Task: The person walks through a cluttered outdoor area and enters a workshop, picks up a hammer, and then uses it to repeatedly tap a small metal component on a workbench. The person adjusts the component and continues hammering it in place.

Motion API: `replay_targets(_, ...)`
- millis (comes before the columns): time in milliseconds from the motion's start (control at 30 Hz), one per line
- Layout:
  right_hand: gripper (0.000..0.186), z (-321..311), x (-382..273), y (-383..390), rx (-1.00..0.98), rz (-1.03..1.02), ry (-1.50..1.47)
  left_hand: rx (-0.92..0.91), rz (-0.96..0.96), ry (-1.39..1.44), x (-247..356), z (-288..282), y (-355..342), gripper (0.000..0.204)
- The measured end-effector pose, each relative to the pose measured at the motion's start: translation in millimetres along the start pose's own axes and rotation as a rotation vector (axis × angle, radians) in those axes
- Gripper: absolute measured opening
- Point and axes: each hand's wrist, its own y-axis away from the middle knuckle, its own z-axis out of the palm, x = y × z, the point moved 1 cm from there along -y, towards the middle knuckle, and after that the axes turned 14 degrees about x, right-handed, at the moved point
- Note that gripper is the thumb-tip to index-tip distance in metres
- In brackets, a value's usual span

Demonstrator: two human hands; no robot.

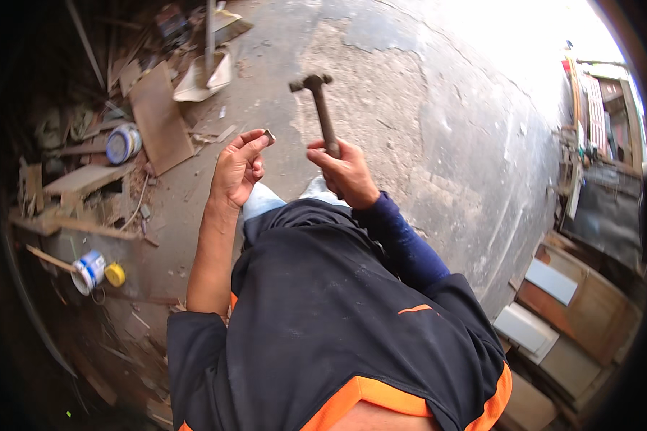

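Raised in front of my body, my left hand (237, 165) pinches a small, flat, dull piece (269, 135) between thumb and fingertips; its material is too small to tell. My right hand (345, 172) grips a hammer (323, 115) by the lower handle, its head up and to the left of that hand. The two hands are apart, with bare concrete floor beneath them. My jeans show below, partly hidden by my dark shirt.
Wood scraps, a leaning brown board (158, 122), a white dustpan (194, 82), paint buckets (88, 271) and a yellow lid (115, 274) lie along the left. Stacked panels (568, 302) and leaning frames (604, 115) line the right. The concrete floor (438, 86) runs between, brightly lit ahead.
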Motion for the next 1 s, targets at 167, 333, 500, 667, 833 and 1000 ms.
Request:
replay_targets(167, 0.029, -67, -39, -50, 0.140, -0.306, -0.019, -0.126, -0.216, -0.010, -29, 119, -40, 0.021)
replay_targets(333, 0.022, -137, -76, -103, 0.305, -0.255, -0.138, -0.196, -0.272, -0.176, -37, 232, -98, 0.025)
replay_targets(500, 0.017, -214, -125, -178, 0.425, -0.193, -0.354, -0.320, -0.186, -0.414, -41, 355, -180, 0.033)
replay_targets(667, 0.015, -289, -199, -240, 0.567, -0.206, -0.523, -0.472, -0.080, -0.622, -22, 507, -233, 0.030)
replay_targets(833, 0.014, -357, -267, -291, 0.676, -0.242, -0.667, -0.640, 0.134, -0.848, -13, 633, -267, 0.027)
replay_targets(1000, 0.010, -446, -316, -365, 0.763, -0.300, -0.702, -0.830, 0.640, -0.979, -34, 747, -329, 0.021)
